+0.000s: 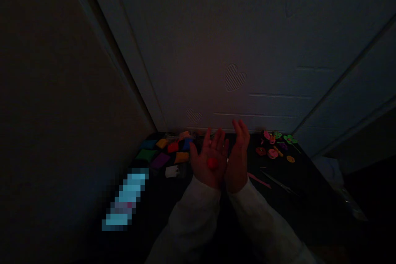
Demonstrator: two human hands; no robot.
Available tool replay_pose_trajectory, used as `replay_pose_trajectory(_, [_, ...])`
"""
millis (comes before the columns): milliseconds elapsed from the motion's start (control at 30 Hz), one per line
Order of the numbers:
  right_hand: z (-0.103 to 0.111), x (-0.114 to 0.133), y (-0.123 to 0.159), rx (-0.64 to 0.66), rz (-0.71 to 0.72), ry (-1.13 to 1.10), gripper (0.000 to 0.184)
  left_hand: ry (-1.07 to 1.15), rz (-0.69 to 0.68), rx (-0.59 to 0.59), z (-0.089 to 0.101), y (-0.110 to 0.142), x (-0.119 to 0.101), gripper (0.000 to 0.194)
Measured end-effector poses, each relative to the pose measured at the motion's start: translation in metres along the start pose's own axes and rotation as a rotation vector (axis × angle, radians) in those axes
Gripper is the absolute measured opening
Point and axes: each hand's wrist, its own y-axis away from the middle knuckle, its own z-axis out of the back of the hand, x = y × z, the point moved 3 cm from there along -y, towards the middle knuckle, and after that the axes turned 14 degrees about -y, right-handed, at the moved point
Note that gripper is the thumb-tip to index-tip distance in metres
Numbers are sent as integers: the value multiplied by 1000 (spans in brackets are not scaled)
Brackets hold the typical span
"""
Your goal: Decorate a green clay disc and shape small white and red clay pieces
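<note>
My left hand [210,165] lies palm up with its fingers stretched, and it holds a small red ball [212,163] on the palm. The ball looks like soft modelling clay. Close beside it, my right hand [238,156] stands on edge, fingers straight and together, with nothing visible in it. Right of the right hand, a thin pink strip [259,180] and a pair of scissors [278,182] lie on the dark tabletop [266,214].
Several coloured packets [161,160] lie at the left back. Small colourful shaped pieces [272,153] are grouped at the right back. A lit, pixelated rectangle [130,196] is at the left edge. A pale panel with embossed hearts [235,78] rises behind the table. The light is dim.
</note>
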Motion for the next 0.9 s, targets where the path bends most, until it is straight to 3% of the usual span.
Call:
replay_pose_trajectory(133, [35,-9,-10,-41,-1,-41,25,53,-35,-24,23,-13,-13,61])
replay_pose_trajectory(233, [53,-20,-7,79,-71,-51,12,26,-30,-35,36,-19,-15,65])
replay_pose_trajectory(367, [46,-33,22,347,-187,-82,12,-51,35,-42,39,-19,5,66])
replay_pose_trajectory(433, [37,-39,38,416,-238,-102,24,-101,79,-43,37,-17,20,66])
replay_pose_trajectory(533, [30,-54,49,399,-343,-114,25,-180,120,-42,35,-14,35,65])
replay_pose_trajectory(633, [36,-79,48,362,-494,-139,24,-271,135,-44,39,-17,43,61])
replay_pose_trajectory(800, [63,-128,41,254,-747,-161,34,-511,236,-93,66,-32,57,35])
replay_pose_trajectory(900, [74,-150,41,234,-871,-144,34,-627,301,-112,81,-38,64,32])
